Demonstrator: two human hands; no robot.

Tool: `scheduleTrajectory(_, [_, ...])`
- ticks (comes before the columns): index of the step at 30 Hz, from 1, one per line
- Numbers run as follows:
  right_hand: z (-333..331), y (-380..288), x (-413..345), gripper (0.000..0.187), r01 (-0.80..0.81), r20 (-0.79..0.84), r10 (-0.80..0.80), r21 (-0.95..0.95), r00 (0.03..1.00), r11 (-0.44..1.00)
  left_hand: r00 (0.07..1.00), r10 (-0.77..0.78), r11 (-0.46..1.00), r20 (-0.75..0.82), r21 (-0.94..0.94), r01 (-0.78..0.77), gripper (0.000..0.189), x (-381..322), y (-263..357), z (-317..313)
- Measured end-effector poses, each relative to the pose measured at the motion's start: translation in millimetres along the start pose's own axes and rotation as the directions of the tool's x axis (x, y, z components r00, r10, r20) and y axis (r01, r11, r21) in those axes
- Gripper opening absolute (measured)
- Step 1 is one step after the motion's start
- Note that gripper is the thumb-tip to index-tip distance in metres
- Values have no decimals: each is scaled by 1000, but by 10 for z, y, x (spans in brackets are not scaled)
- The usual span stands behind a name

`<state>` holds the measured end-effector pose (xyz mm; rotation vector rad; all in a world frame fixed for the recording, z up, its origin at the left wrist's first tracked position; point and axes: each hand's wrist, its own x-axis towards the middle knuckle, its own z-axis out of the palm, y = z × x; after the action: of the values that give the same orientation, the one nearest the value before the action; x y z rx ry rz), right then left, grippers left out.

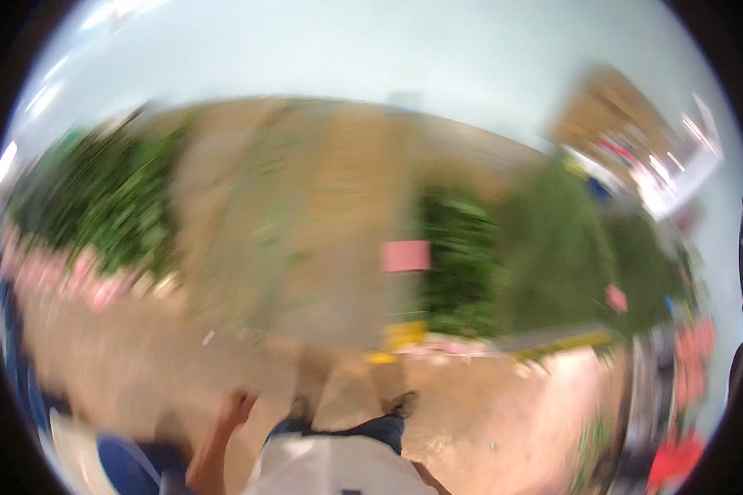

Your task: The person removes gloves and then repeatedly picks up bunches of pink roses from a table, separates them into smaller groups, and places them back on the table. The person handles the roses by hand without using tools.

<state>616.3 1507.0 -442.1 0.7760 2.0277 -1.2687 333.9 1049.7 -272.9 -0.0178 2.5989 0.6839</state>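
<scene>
My left hand (238,405) hangs low in front of me, left of my legs, over the brown floor (136,359). Its fingers look curled, but blur hides whether they hold anything. Of my right arm only a piece of forearm (430,479) shows at the bottom edge; the right hand is out of view. Before me stands a long brownish work surface (347,216), with scattered green bits on it. A bundle of leafy green stems (458,260) lies on its right side, beside a pink card (407,256).
More leafy bundles (99,198) with pinkish ends are heaped at left. Dark green slanted panels (551,266) stand at right, below a brown box (616,111). Yellow pieces (405,336) mark the near edge. A blue rounded object (127,461) is at lower left, red items (675,461) at lower right.
</scene>
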Motion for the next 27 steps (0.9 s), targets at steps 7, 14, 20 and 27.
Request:
scheduleTrajectory(7, [272,-2354,177,38,517,301,-422,-424,855,744,937,128,928,-325,-295,-229,22,-124,-81,-1337])
scheduleTrajectory(14, [1037,-4834,130,35,423,310,-464,194,830,885,864,-27,888,-504,-408,-210,28,192,-815,-2294])
scheduleTrajectory(20, [1781,-6027,810,34,479,365,-539,247,759,842,766,37,994,-641,-55,-94,29,706,-1706,-3651])
scheduleTrajectory(27, [2648,-7377,1252,34,677,318,-720,252,617,692,699,-68,975,-711,103,199,33,1541,-2846,-4818])
